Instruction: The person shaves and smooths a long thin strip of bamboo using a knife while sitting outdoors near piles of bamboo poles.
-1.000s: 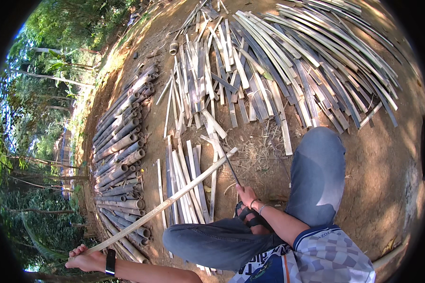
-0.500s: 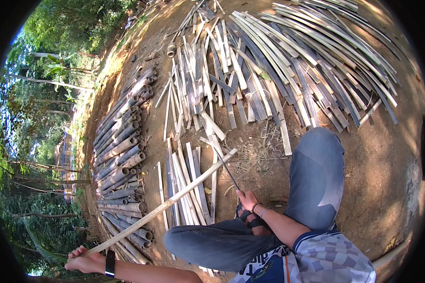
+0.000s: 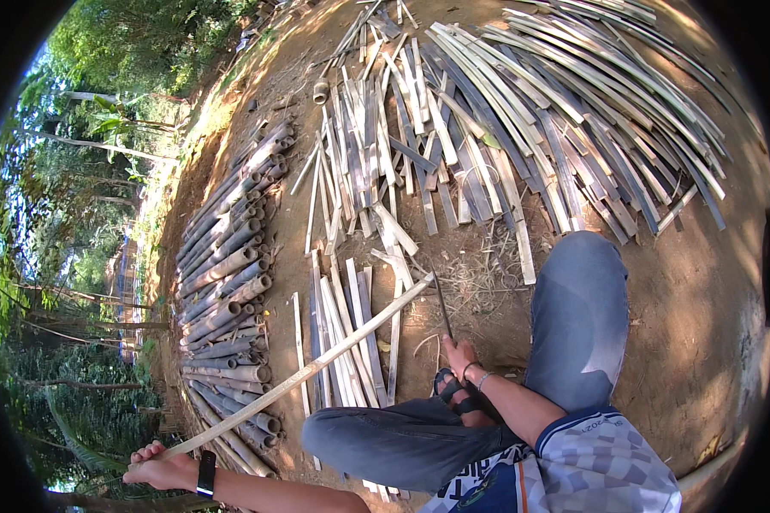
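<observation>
My left hand (image 3: 160,469) is closed round the lower-left end of a long pale bamboo strip (image 3: 312,368). The strip slants up to the right in front of my bent knee, its far end raised in the air. In my right hand (image 3: 459,353), closed on its handle, is a long knife (image 3: 441,304) with a thin dark blade. The blade points up and away, its tip close to the strip's far end. Whether blade and strip touch, I cannot tell. The knife's handle is mostly hidden by my fingers.
Split bamboo strips (image 3: 346,342) lie beyond my knee, with a large fanned pile (image 3: 573,111) farther off. Cut bamboo poles (image 3: 231,274) are stacked at the left. Shavings (image 3: 479,291) litter the dirt ground. My sandalled foot (image 3: 458,393) is close below the right hand.
The knife has turned more upright, its tip moving right toward the strip's far end. My right hand has shifted slightly right. My left hand still grips the strip.
</observation>
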Demonstrator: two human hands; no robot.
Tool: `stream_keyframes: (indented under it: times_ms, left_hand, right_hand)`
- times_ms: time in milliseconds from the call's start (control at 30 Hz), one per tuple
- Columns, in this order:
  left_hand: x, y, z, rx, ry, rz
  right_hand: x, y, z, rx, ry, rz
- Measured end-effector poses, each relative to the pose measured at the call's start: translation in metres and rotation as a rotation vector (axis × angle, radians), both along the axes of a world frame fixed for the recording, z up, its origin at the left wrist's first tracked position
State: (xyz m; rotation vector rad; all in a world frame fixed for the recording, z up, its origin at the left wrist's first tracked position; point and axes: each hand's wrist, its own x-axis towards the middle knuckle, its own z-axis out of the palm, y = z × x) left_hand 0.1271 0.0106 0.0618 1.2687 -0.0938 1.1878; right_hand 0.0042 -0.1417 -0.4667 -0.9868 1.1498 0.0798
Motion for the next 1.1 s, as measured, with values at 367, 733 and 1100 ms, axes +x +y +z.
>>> stream_keyframes:
  times_ms: [367,733,1100]
  left_hand:
    - [-0.011,-0.007,-0.004,0.015,-0.028,-0.109]
    - [-0.026,0.026,-0.018,0.009,-0.116,-0.342]
    - [-0.034,0.012,-0.015,0.056,-0.131,-0.303]
  right_hand:
    - [-0.01,0.037,0.219,-0.444,-0.913,0.543]
    - [-0.011,0.043,0.184,-0.474,-0.752,0.479]
    - [-0.011,0.04,0.179,-0.425,-0.775,0.46]
